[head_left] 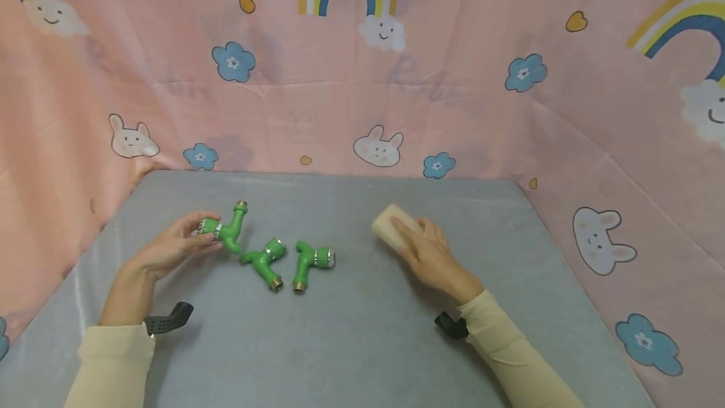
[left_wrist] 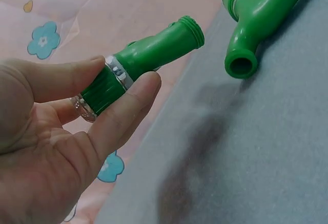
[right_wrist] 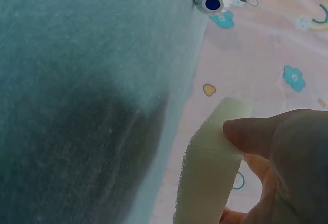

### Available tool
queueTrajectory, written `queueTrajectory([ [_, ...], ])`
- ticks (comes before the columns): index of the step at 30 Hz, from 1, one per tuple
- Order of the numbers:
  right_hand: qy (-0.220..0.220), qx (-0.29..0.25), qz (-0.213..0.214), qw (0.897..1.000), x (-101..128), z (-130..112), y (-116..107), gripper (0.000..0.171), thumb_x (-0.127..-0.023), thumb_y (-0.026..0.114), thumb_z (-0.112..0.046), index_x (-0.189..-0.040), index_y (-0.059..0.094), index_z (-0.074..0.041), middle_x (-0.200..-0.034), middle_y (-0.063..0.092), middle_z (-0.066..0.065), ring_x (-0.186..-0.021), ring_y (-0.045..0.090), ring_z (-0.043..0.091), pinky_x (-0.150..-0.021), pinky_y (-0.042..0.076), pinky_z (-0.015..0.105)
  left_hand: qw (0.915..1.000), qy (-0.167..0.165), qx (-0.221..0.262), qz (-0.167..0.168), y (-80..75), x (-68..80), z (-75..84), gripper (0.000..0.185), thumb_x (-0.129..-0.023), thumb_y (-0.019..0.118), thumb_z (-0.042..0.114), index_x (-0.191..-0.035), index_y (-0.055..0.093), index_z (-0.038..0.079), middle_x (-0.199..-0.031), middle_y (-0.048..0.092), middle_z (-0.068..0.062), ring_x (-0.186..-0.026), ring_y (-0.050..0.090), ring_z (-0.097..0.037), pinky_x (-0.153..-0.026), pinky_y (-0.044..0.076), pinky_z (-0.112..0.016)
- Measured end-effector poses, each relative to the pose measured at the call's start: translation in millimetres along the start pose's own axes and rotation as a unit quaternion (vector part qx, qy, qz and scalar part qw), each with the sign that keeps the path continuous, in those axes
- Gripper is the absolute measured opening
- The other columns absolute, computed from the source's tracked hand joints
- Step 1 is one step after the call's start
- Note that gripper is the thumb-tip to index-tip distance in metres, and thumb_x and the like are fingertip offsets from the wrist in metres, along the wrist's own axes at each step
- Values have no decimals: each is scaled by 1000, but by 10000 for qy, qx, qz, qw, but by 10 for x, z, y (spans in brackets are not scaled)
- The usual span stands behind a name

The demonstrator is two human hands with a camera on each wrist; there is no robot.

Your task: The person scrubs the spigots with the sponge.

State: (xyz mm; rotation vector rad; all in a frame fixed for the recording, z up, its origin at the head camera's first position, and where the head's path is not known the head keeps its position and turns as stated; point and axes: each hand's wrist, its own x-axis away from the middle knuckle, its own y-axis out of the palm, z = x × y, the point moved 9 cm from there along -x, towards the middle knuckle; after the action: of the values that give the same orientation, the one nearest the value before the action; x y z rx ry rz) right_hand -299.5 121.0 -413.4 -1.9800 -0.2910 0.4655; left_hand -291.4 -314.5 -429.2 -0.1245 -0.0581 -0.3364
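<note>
At the left of the head view, my left hand (head_left: 172, 245) pinches a green plastic tap (head_left: 231, 232) by its ribbed, silver-banded knob. In the left wrist view, thumb and fingers sit on either side of that knob, and the tap (left_wrist: 159, 49) is held above the grey table with its spout pointing away. Two more green taps lie just right of it, one angled (head_left: 263, 264) and one more upright in view (head_left: 304, 263). My right hand (head_left: 435, 260) grips a cream sponge block (head_left: 387, 226), its thumb pressed on one broad face in the right wrist view.
Everything is over a grey table (head_left: 362, 345). A pink patterned cloth (head_left: 317, 106) hangs behind it and along both sides. Black wrist camera mounts (head_left: 170, 318) stick out from the sleeves.
</note>
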Motion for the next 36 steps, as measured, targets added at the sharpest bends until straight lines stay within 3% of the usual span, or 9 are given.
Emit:
queueTrajectory([
  [11, 108, -35, -215, 9997, 22, 65, 78, 62, -98, 66, -17, -155, 42, -17, -132, 45, 35, -111, 46, 46, -93, 41, 57, 9991, -406, 45, 123, -130, 24, -217, 29, -103, 54, 4, -127, 53, 21, -157, 4, -30, -102, 63, 2, -94, 58, -23],
  [17, 230, -113, -444, 9987, 35, 122, 138, 61, -99, 65, -19, -155, 42, -16, -132, 44, 34, -114, 45, 46, -96, 40, 59, 9985, -535, -61, 84, -151, 23, -312, 30, -103, 54, 5, -131, 50, 13, -160, -3, -34, -104, 60, 6, -94, 57, -22],
  [22, 292, -81, -522, 9982, 34, 152, 174, 60, -100, 64, -22, -155, 42, -16, -128, 45, 31, -109, 45, 43, -93, 41, 56, 9982, -576, -153, 18, -179, 45, -358, 31, -104, 54, 7, -134, 47, 6, -159, 3, -34, -103, 60, 4, -93, 57, -22],
  [24, 296, -66, -569, 9979, 38, 154, 187, 60, -100, 64, -22, -155, 42, -16, -127, 45, 31, -107, 45, 41, -91, 41, 54, 9979, -578, -298, -12, -200, 60, -379, 32, -104, 55, 8, -135, 47, 5, -158, 4, -34, -103, 60, 4, -92, 57, -21],
  [27, 315, -34, -644, 9974, 45, 164, 211, 61, -100, 64, -22, -156, 41, -16, -128, 45, 31, -104, 46, 40, -89, 42, 53, 9934, -629, -958, 23, -236, 93, -379, 36, -104, 56, 16, -137, 46, 5, -157, 15, -31, -103, 56, 4, -89, 56, -20],
  [31, 377, 5, -745, 9965, 46, 180, 238, 61, -100, 64, -23, -156, 40, -17, -129, 45, 31, -104, 46, 40, -89, 43, 53, 9757, -816, -2030, 133, -281, 124, -364, 44, -105, 55, 28, -141, 44, 4, -150, 34, -24, -111, 49, -13, -86, 48, -26],
  [33, 403, 13, -799, 9960, 47, 186, 247, 61, -100, 63, -23, -156, 39, -17, -129, 46, 31, -105, 46, 40, -89, 43, 53, 9706, -867, -2242, 143, -294, 126, -369, 45, -106, 54, 30, -141, 44, 4, -150, 35, -25, -122, 44, -29, -92, 45, -37],
  [36, 440, -2, -858, 9953, 53, 193, 250, 62, -101, 63, -24, -157, 39, -17, -133, 45, 33, -109, 47, 42, -91, 43, 56, 9694, -844, -2303, 122, -305, 130, -375, 45, -106, 54, 28, -140, 44, 2, -156, 28, -30, -139, 29, -48, -103, 38, -58],
])
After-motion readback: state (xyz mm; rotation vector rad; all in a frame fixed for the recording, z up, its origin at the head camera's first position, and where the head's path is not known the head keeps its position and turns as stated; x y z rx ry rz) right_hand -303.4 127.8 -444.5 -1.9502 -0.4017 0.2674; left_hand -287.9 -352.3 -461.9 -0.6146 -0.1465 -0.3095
